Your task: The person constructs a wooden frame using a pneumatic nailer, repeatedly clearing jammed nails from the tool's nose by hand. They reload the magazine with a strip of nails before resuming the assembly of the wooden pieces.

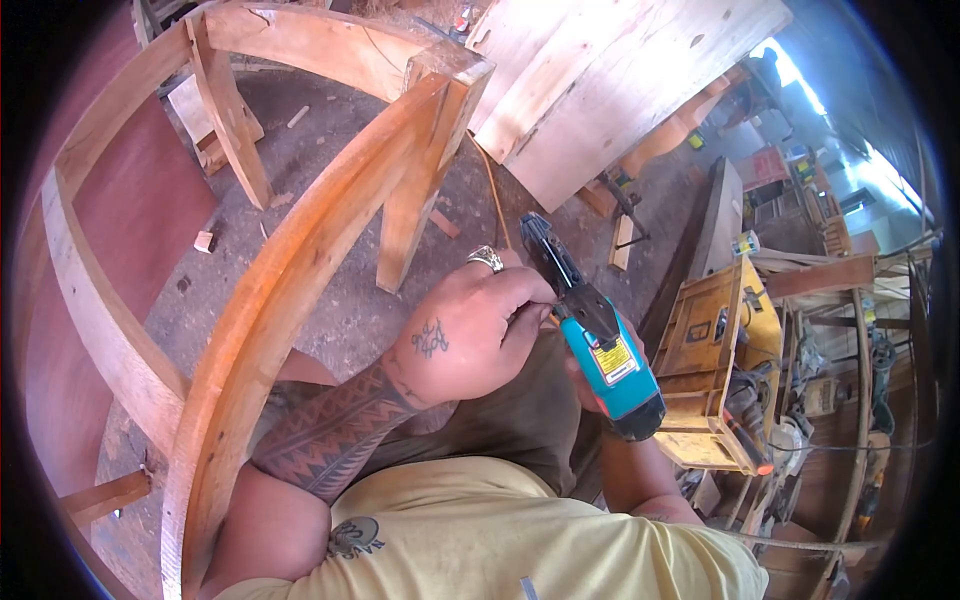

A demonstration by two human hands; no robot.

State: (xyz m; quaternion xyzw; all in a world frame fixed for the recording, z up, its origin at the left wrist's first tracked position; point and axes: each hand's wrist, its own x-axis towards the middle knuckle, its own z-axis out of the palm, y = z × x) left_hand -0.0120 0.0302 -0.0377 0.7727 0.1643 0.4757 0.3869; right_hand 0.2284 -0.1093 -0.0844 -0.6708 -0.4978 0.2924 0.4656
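A teal and black nail gun (610, 365) with a yellow label is held up in front of my lap, its black nose tilted up and to the left. My right hand (580, 385) is wrapped round it from behind, mostly hidden by the body of the tool. Close against the tool's left side is my left hand (465, 325), a ring on one finger, with thumb and fingers pinched together. What is between those fingertips, if anything, is too small to make out. A curved wooden frame (290, 270) with upright legs stands by my left arm.
Pale wooden boards (600, 90) lean at the top. On the right are a yellow wooden toolbox (705, 360) with tools in it and a rack (865, 400) of power tools. A clamp (628, 220) and wood scraps (204, 241) lie on the floor.
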